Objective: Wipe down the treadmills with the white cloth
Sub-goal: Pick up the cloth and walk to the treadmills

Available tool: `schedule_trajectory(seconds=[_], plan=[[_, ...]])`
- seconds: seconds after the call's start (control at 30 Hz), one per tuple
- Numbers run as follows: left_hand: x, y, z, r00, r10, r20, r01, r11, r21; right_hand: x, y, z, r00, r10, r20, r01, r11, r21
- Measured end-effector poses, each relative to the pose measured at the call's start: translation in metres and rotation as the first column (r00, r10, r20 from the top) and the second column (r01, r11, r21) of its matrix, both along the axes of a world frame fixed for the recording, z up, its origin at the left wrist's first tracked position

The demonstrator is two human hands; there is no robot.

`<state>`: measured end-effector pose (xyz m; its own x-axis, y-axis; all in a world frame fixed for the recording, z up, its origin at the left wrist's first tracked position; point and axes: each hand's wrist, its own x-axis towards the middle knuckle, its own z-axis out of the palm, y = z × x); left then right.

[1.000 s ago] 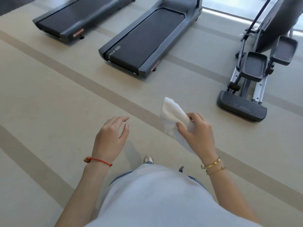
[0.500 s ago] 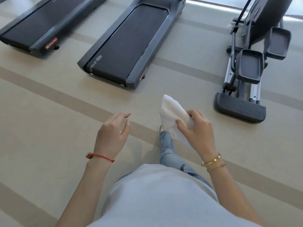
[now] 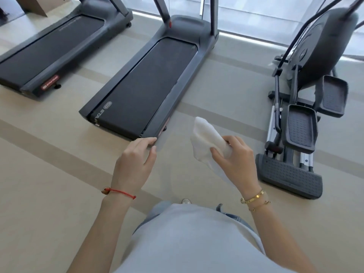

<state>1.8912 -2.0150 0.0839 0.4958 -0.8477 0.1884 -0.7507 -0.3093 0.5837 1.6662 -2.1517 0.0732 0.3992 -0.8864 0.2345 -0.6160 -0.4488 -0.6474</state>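
White cloth (image 3: 208, 142) pinched in right hand (image 3: 236, 160); left hand (image 3: 134, 164) loosely curled, holding nothing.

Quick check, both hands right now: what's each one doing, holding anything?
Left hand: open, fingers loosely curled, holding nothing.
Right hand: closed on the white cloth, held up off the floor.

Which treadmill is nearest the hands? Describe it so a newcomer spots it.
Find the elliptical on the right. The treadmill immediately to its left, middle of the row, is it. Its rear end carries a white logo; the other treadmill has a red badge.
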Motion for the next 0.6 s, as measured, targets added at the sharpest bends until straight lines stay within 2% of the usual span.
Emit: schedule_trajectory(seconds=[0.33, 0.6], plan=[[0.061, -0.155, -0.015, 0.998, -0.046, -0.034, 0.046, 0.999, -0.001, 0.057, -0.147, -0.019, 1.000, -0.016, -0.005, 0.016, 1.000, 0.022], [0.136, -0.310, -0.018, 0.999, -0.053, -0.012, 0.053, 0.999, 0.011, 0.127, -0.289, -0.025, 0.999, -0.032, 0.010, 0.032, 0.999, 0.036]])
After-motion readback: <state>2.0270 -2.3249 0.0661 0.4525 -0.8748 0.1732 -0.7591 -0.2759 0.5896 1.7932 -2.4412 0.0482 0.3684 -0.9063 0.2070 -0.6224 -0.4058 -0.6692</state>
